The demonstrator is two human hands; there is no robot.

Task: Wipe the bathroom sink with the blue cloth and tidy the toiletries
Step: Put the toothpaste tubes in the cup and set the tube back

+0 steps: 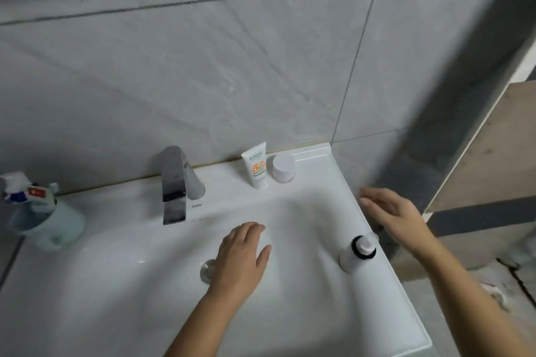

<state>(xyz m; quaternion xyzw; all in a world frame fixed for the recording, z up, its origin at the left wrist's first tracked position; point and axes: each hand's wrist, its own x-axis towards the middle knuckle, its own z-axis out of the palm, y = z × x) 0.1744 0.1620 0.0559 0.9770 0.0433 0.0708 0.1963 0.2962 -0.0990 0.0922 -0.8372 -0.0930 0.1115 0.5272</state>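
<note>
left hand point(243, 258) is held released over the sink point(116, 269) basin; right hand point(391, 214) is open, empty, at the right rim. no blue cloth is seen. the bottle point(358, 252), close to the right edge, is best gripped low. open ledge remains beside tube point(256, 166) and jar point(283, 168), far right.

We've only got the one head cam, looking steeply down on the sink point(87, 284) from close, facing the tiled wall point(203, 66).
</note>
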